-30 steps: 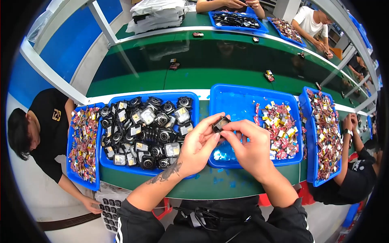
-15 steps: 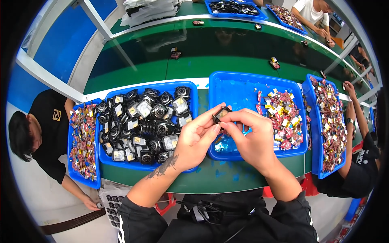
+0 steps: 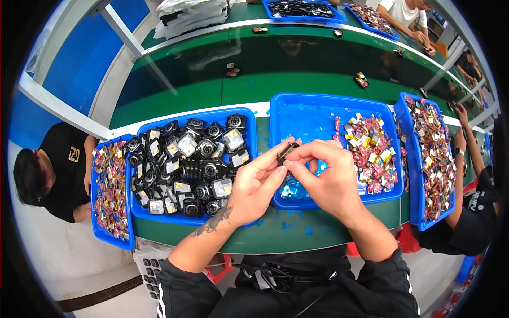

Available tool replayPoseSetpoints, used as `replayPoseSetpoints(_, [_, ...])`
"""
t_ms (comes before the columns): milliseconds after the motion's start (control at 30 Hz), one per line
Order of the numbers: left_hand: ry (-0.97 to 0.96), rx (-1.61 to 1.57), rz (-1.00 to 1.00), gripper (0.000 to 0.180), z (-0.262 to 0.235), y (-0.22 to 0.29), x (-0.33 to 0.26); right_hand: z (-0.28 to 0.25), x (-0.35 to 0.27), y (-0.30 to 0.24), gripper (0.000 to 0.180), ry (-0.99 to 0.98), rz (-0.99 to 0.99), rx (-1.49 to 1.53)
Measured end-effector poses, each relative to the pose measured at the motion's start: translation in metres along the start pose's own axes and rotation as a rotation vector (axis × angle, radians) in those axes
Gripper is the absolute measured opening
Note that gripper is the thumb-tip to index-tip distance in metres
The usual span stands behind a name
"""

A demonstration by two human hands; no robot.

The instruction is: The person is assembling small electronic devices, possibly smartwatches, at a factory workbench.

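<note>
A small black watch case (image 3: 287, 152) is held between both hands, tilted edge-on above the blue tray in front of me. My left hand (image 3: 254, 185) grips it from the left with thumb and fingers. The thumb and forefinger of my right hand (image 3: 331, 177) pinch at its right side; whether they hold a separate piece there is hidden. To the left, a blue tray (image 3: 253, 143) is heaped with black watch cases (image 3: 211, 169), some with round sensor backs up. Below my hands, another blue tray (image 3: 328, 97) holds a pile of small red, yellow and white parts (image 3: 371, 151) and blue film scraps (image 3: 294, 190).
Narrow blue trays of red parts stand at far left (image 3: 130, 233) and far right (image 3: 419, 212). Beyond a white rail runs a green conveyor belt (image 3: 286, 79) with several small parts. Co-workers sit left (image 3: 63, 169), right (image 3: 472, 222) and across. White frame posts rise at both sides.
The watch case has turned more edge-on in my fingers. At left, the co-worker's lowered arm has come up toward the narrow tray. Parts on the belt have shifted slightly in view.
</note>
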State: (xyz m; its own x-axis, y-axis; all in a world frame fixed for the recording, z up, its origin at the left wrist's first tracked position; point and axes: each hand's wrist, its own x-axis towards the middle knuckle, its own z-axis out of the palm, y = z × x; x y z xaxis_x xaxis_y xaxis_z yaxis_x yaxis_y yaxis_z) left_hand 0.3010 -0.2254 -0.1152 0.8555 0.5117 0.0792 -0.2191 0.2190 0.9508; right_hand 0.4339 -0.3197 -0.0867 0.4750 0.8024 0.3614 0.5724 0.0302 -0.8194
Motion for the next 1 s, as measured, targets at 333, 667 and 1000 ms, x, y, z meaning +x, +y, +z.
replayPoseSetpoints(333, [0.029,-0.249,-0.002,0.046,0.001,0.005,0.002,-0.004,-0.003,0.010,0.036,0.118,0.104,0.337])
replayPoseSetpoints(667, [0.134,0.149,0.330,0.046,-0.005,-0.004,0.003,-0.008,-0.018,-0.003,0.017,-0.055,0.231,0.430])
replayPoseSetpoints(1000, [0.053,0.872,0.547,0.035,-0.001,0.010,-0.004,-0.033,-0.012,0.001,0.015,-0.228,0.496,0.779])
